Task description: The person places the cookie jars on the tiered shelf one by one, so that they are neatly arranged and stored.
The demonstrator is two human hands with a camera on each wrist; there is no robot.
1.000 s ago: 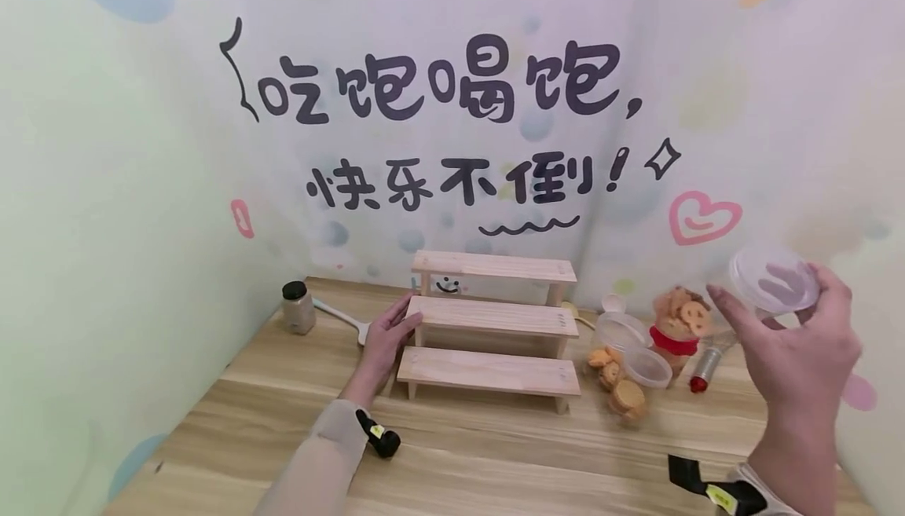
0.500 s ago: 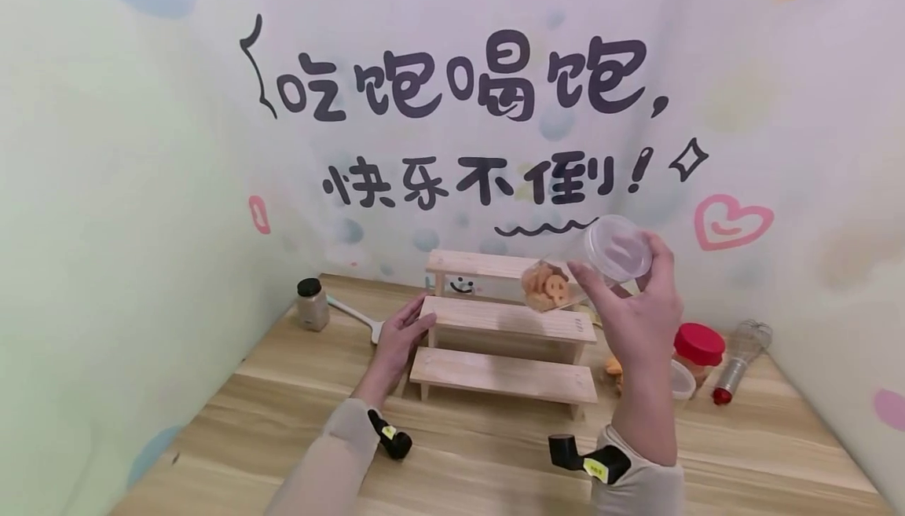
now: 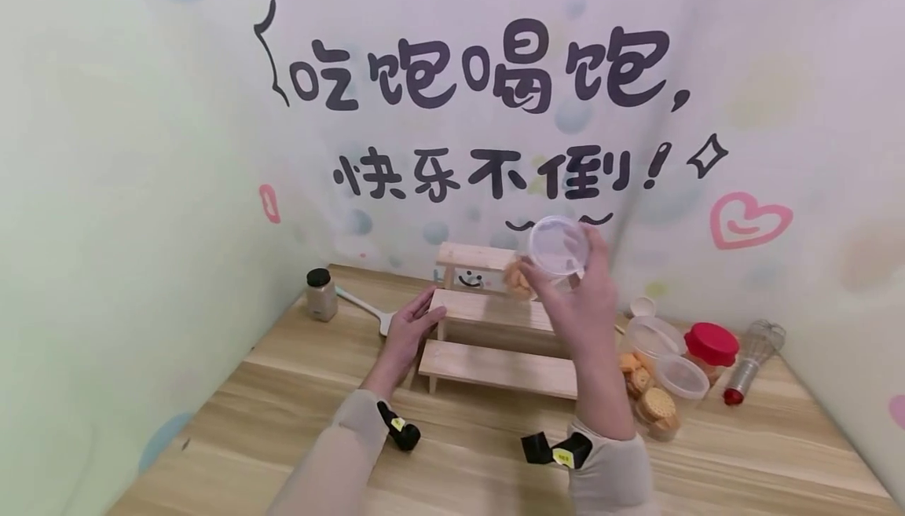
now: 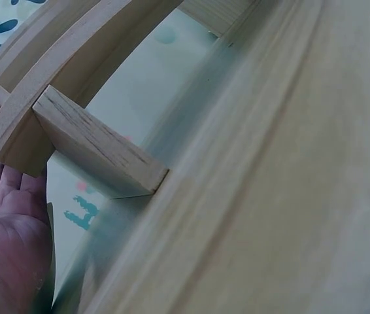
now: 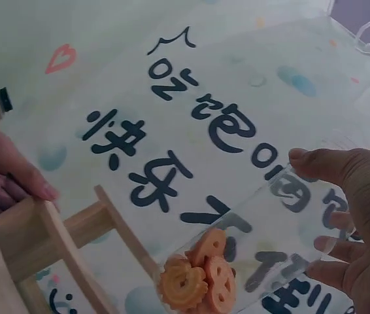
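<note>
My left hand (image 3: pixel 408 334) grips the left end of a three-tier wooden step rack (image 3: pixel 495 367) at its middle shelf, thumb on top. In the left wrist view its fingers go behind the shelf's end (image 4: pixel 21 127). Raised in front of the rack's top tier, my right hand (image 3: pixel 585 310) holds a clear plastic jar (image 5: pixel 257 229) near its translucent lid (image 3: pixel 558 245). The jar is tilted, its base toward the rack. Several ring-shaped and pretzel-like cookies (image 5: pixel 201 278) lie gathered at the base end.
Right of the rack stand a red-lidded jar (image 3: pixel 711 345), two clear-lidded containers (image 3: pixel 681 377) with cookies (image 3: pixel 656 404), and a whisk (image 3: pixel 749 363). At left are a black-capped jar (image 3: pixel 321 298) and a pale spatula (image 3: pixel 364 308). Walls close in the table (image 3: pixel 283 398) behind and at both sides.
My right hand has carried the cookie jar from the right side leftward over to the rack, uncovering the containers there. My left hand keeps its hold on the rack. The head view has shifted slightly.
</note>
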